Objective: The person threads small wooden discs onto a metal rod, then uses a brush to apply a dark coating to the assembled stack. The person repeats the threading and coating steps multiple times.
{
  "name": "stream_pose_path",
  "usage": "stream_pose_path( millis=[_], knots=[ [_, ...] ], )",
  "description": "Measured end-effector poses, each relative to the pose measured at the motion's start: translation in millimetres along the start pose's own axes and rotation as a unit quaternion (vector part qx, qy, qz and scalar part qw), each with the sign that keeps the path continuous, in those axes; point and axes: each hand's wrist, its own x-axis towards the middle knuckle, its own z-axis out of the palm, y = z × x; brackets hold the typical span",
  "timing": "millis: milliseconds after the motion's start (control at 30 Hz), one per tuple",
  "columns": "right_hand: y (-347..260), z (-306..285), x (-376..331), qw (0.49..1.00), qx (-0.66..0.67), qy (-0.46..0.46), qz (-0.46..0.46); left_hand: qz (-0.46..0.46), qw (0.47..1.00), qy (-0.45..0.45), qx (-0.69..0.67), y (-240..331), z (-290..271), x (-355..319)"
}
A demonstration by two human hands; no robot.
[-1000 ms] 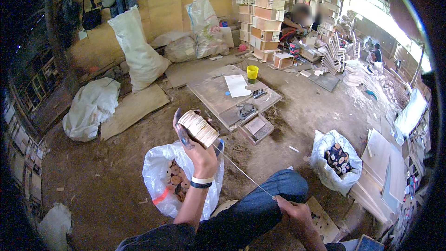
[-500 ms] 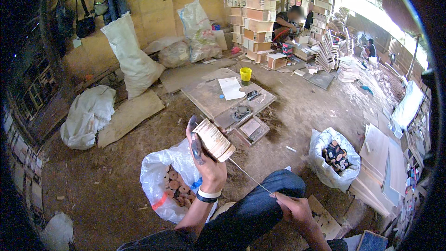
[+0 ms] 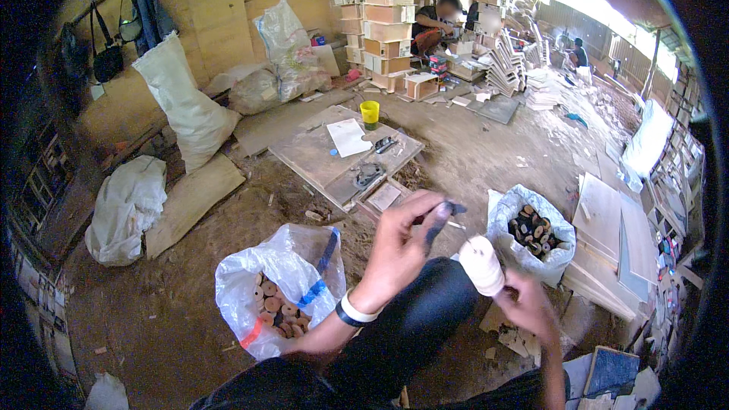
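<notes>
While both hands meet over the raised knee, the head view shows this:
Left hand: raised, wrist bent, fingers curled narrowly around a small dark piece pinched at the fingertips.
Right hand: lower and to the right of that pinch, closed around the base of a white wound spool, which stands tilted between the two hands.
Left bag: clear plastic, open, down-left of the left hand, holding brown wooden rounds.
Right bag: white, open, just beyond the spool, holding dark rounds.
</notes>
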Motion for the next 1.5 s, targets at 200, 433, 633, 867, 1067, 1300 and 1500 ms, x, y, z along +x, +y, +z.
stream_pose_path(
  millis=[200,433,633,867,1067,1300,1500],
  knots=[
    [-21.5,-30.7,-5.5,0.965,0.212,0.156,0.006,0.074,0.996,-0.047,-0.011,22.1,22.7,13.8],
    [-62.0,15.5,-11.9,0.986,0.143,0.027,0.083,0.089,0.992,-0.021,0.089,1.4,-15.6,-17.1],
    [-39.3,10.4,-20.5,0.987,0.076,0.109,0.086,-0.252,0.873,-0.228,0.349,-84.4,-173.9,-175.7],
    [-38.3,8.8,-21.0,0.991,0.017,0.109,0.073,-0.37,0.651,0.266,0.607,-136.3,-349.6,-265.2],
    [-44.1,6.2,-15.8,0.982,0.036,0.146,0.113,-0.432,0.671,0.015,0.602,-207.2,-343.4,-274.6],
    [-38.8,9.7,-17.6,0.985,0.023,0.149,0.08,-0.521,0.491,-0.188,0.672,-235.3,-379.7,-242.0],
    [-41.3,9.3,-17.2,0.981,0.039,0.151,0.111,-0.334,0.582,-0.169,0.722,-218.8,-325.3,-293.3]
  ],
)
